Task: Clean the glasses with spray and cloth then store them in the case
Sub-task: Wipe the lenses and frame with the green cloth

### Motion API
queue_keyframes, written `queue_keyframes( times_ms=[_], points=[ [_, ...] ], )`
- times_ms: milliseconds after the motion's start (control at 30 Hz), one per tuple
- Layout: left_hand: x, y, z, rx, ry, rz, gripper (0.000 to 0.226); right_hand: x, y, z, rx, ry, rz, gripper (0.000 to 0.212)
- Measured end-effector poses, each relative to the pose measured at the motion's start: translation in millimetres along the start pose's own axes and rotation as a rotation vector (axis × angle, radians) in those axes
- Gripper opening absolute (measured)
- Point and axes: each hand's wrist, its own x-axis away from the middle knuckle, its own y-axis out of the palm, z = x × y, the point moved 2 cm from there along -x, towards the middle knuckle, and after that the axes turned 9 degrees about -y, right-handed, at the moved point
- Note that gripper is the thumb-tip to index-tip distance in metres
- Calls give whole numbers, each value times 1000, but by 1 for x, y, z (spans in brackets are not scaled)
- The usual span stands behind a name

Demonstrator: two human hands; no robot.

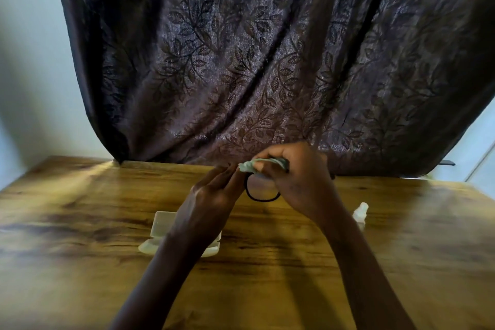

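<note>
Black-rimmed glasses point(261, 197) are held above the wooden table point(80, 222) between both hands. My left hand point(214, 193) holds the frame's left side with its fingers nearly straight. My right hand point(297, 179) pinches a pale green cloth point(257, 165) against the top of a lens. One round lens rim shows below the cloth; the rest of the glasses is hidden by my hands. A white glasses case point(160, 225) lies open on the table under my left forearm. The small white spray bottle point(360, 213) stands to the right of my right wrist.
A dark leaf-patterned curtain point(267, 61) hangs right behind the table's far edge. Pale walls show at the left and far right. Bare tabletop stretches to the left and right of my arms.
</note>
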Motion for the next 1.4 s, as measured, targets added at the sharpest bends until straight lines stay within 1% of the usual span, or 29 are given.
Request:
queue_keyframes(
  times_ms=[33,100,200,300,433,567,700,767,833,967,1067,1133,1267,1400],
  points=[
    [0,-2,1,-2,5,5,27,-2,2,-2,24,-2,-9,13],
    [0,-6,2,-22,16,20,27,-3,0,0,4,-2,-37,12],
    [1,-12,-1,-69,9,41,44,-1,-14,10,-30,1,-105,10],
    [3,-15,-6,-90,11,53,48,5,-36,24,55,28,-130,23],
    [4,-13,-8,-83,21,58,48,8,-52,34,121,29,-92,11],
    [2,-7,-4,-49,20,33,45,6,-25,16,141,-4,-81,13],
    [0,-9,0,-42,52,72,27,0,5,-6,142,-79,-21,15],
    [0,-12,-1,-66,53,94,27,-1,8,-9,139,-109,-19,15],
    [2,-14,-2,-95,57,123,24,1,2,-6,134,-103,-43,15],
    [5,-20,-8,-82,23,114,42,9,-30,17,148,-31,-79,14],
    [6,-21,-8,-75,27,86,47,13,-48,32,229,-10,-61,13],
    [6,-19,-8,-64,24,96,45,13,-49,32,244,-29,-15,12],
    [5,-13,-6,-62,52,125,29,12,-24,13,225,-54,-5,14],
    [2,-13,-1,-55,66,130,27,9,6,-13,266,-94,60,16]
  ],
)
